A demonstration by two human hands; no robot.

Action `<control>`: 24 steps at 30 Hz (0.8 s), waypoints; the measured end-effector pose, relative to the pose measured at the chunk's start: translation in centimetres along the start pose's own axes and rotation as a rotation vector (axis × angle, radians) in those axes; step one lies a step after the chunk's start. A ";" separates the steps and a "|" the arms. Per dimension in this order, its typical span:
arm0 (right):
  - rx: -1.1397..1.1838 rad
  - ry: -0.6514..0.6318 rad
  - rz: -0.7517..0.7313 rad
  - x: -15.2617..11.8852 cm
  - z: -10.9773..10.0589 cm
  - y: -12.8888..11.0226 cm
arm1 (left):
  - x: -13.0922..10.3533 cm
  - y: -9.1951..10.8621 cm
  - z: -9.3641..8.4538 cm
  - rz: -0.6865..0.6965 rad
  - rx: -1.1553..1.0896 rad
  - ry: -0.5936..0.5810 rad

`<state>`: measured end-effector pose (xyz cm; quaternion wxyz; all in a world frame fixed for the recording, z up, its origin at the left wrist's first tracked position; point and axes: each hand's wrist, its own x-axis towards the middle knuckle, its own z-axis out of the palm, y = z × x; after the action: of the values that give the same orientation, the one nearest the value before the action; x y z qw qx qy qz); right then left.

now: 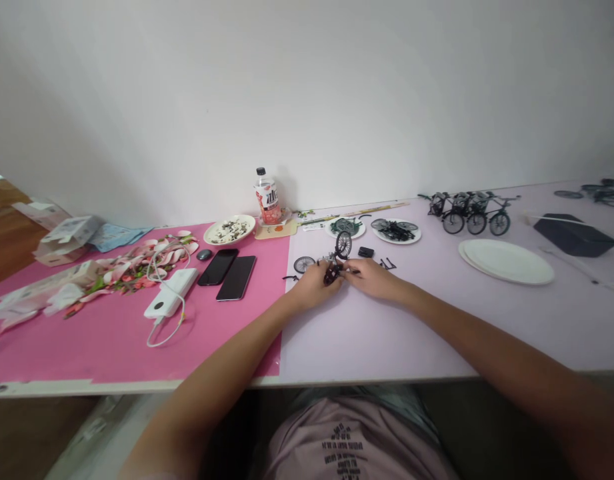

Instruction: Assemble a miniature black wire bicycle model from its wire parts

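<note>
Both my hands meet over the table around a partly built model bicycle (pixel 333 272). My left hand (pixel 314 285) is closed around its dark frame from the left. From the right, my right hand (pixel 369 277) pinches at the same frame with its fingertips. One spoked wheel (pixel 343 245) stands up above my fingers, seemingly on the model. Another loose wheel (pixel 304 265) lies just left of my left hand, with a small black part (pixel 289 277) near it. Beyond my right hand are a small black block (pixel 366 252) and thin black pieces (pixel 387 263).
White plates of green parts (pixel 361 231) and black parts (pixel 417 235) stand behind my hands. Finished model bicycles (pixel 477 223) and stacked white plates (pixel 511 270) are at right. Phones (pixel 237 279), a power bank (pixel 171 293), petals (pixel 137 263) and a bottle (pixel 268 200) occupy the left.
</note>
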<state>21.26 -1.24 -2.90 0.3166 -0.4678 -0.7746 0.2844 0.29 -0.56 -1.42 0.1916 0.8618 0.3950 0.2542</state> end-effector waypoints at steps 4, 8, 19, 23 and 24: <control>0.031 0.009 0.001 0.1 0.1 0.2 | -0.1 0.0 0.2 -0.022 -0.013 0.031; 0.028 0.037 -0.003 0.1 0.1 -0.1 | 0.0 0.1 0.3 -0.019 -0.030 0.045; 0.050 0.078 -0.003 0.0 0.1 -0.3 | 0.0 0.8 0.2 0.083 -0.112 0.163; 0.054 0.069 -0.003 0.0 0.1 -0.2 | 0.0 0.7 0.2 0.081 -0.097 0.180; 0.053 0.068 -0.001 0.0 0.1 -0.2 | -0.1 0.7 0.2 0.077 -0.098 0.180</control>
<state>21.06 -1.37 -2.83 0.3554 -0.4681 -0.7558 0.2888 0.79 -1.04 -1.26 0.1873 0.8396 0.3645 0.3564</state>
